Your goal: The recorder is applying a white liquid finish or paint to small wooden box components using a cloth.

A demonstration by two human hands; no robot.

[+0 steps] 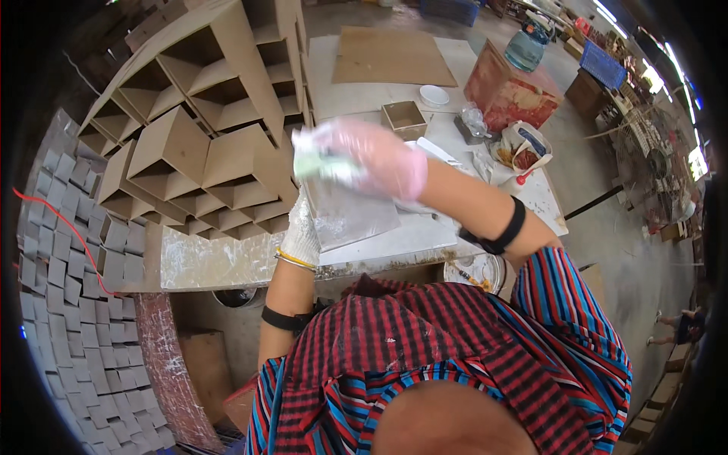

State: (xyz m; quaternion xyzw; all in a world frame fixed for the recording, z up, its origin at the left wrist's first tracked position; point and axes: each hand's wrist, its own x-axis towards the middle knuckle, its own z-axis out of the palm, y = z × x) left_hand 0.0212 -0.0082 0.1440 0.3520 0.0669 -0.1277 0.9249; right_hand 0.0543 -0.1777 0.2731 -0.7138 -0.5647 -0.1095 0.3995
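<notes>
My right hand (371,155), in a thin pinkish glove, is smeared by motion above the worktable. It is closed round a soft, pale green and white wad (322,163) that looks like a cloth or sponge. Just below it lies a smooth grey flat-faced piece (355,220), a panel or the side of a box; I cannot tell which. Wearing a white knitted glove, my left hand (303,231) is at the left edge of this piece. Its fingers are hidden behind the wad and the grey edge.
Brown cardboard compartment boxes (205,144) are stacked at left, beside many grey boxes (83,311). On the table (227,258) are a small open box (404,117), a white bowl (434,95), a cardboard sheet (390,57) and a bag (523,145). A water jug (527,47) tops a red box (508,87).
</notes>
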